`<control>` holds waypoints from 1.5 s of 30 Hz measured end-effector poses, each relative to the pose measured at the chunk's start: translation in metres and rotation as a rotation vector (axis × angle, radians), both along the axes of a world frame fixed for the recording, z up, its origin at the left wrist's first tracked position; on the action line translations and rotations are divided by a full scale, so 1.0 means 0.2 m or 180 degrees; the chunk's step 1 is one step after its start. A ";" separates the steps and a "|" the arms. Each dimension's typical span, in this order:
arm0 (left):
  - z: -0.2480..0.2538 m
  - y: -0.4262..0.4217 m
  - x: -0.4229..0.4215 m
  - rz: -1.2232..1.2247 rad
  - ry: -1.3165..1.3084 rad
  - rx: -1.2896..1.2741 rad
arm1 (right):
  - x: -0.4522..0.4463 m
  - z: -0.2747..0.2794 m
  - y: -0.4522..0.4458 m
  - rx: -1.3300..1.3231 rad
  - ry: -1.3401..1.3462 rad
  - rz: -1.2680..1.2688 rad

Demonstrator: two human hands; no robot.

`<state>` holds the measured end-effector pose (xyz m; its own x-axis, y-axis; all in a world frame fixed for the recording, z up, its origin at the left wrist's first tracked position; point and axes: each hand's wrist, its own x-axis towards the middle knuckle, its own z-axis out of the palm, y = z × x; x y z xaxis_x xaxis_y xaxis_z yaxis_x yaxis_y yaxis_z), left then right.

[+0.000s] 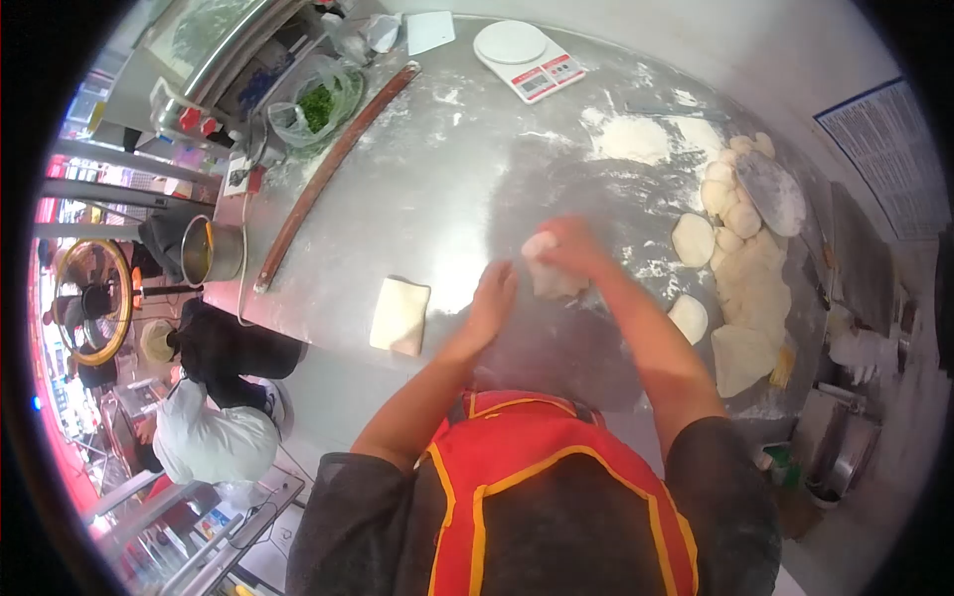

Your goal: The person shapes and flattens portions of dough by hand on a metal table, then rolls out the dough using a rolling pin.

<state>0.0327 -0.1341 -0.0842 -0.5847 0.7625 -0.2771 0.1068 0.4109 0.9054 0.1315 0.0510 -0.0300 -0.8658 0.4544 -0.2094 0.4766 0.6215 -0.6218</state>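
Observation:
My right hand is closed over a piece of dough on the metal table, slightly blurred by motion. Just left of it, my left hand is held low over the table with its fingers stretched forward and nothing in them. A folded, rectangular piece of dough lies further left near the table's front edge. To the right of my right hand are two flat dough rounds, one higher up and one lower down.
A dough mass and several dough balls line the right side. Loose flour and a white scale sit at the back. A long rolling pin lies left, near a bag of chopped greens. A person is at lower left.

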 end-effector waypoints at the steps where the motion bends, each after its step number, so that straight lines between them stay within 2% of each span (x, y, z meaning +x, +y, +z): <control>1: -0.01 -0.05 0.01 0.0136 -0.0230 0.0069 | -0.08 0.06 -0.06 0.0182 -0.0061 0.0571; 4: 0.17 -0.13 0.00 0.0664 -0.0422 0.0153 | -0.26 -0.13 -0.21 0.0705 0.0156 0.1196; 5: 0.21 -0.15 -0.01 0.0858 -0.0549 0.0145 | -0.25 -0.14 -0.19 0.0163 0.0251 0.0503; 7: 0.15 -0.14 -0.06 0.0915 -0.0156 0.0354 | -0.12 -0.10 -0.07 -0.0895 0.0393 -0.0901; 9: 0.14 -0.09 -0.12 0.0850 0.0071 0.0377 | 0.10 -0.20 -0.06 -0.0294 0.0202 -0.1862; 11: 0.09 -0.03 -0.17 0.0371 0.0155 -0.0068 | 0.35 -0.15 -0.07 -0.1042 -0.0753 -0.1830; 14: 0.06 0.13 -0.14 -0.0158 0.0467 -0.0232 | 0.51 -0.07 -0.07 -0.0529 -0.0493 -0.1921; 16: 0.07 0.30 -0.09 -0.0405 0.0683 -0.0105 | 0.44 -0.20 0.00 -0.0625 0.0586 -0.2345; 18: 0.08 0.49 -0.05 -0.0613 0.0723 -0.0442 | 0.24 -0.19 -0.02 -0.1023 0.1255 -0.2611; 21: 0.26 0.58 -0.05 -0.1066 0.0302 -0.0862 | 0.17 -0.11 0.07 -0.1310 -0.0033 -0.1971; 22: 0.31 0.58 -0.06 -0.1247 0.0092 -0.0988 | 0.19 -0.06 0.05 -0.0881 0.0089 -0.1778; 24: 0.32 0.47 -0.02 -0.1311 0.0748 -0.0283 | 0.27 0.02 -0.06 -0.0002 0.0314 -0.1360; 27: 0.23 0.23 0.12 -0.1577 0.1745 0.0538 | 0.41 0.01 -0.26 0.0003 0.0801 -0.1020; 28: 0.19 0.17 0.16 -0.1681 0.2085 0.0778 | 0.44 0.02 -0.32 0.0332 0.0887 -0.0820; 30: 0.16 0.09 0.22 -0.1803 0.2643 0.0753 | 0.46 0.01 -0.41 0.0995 0.1055 -0.0409; 31: 0.15 0.08 0.23 -0.1871 0.2916 0.0737 | 0.46 -0.01 -0.43 0.1011 0.1015 -0.0458; 39: 0.09 0.16 0.16 -0.2062 0.2771 0.0547 | 0.43 -0.10 -0.41 0.1417 0.0883 -0.0598; 41: 0.03 0.17 0.06 -0.2271 0.2650 0.0628 | 0.51 -0.06 -0.40 0.0824 0.0813 -0.1102; 43: 0.19 0.23 0.01 -0.1138 0.1346 -0.0173 | 0.57 -0.07 -0.43 -0.0118 0.0816 -0.1881; 44: 0.12 0.26 0.00 -0.0744 0.1622 0.0219 | 0.60 -0.11 -0.46 -0.0749 0.0859 -0.2415; 45: 0.13 0.30 0.00 -0.1009 0.1305 -0.0259 | 0.62 -0.12 -0.48 -0.1380 0.0903 -0.2942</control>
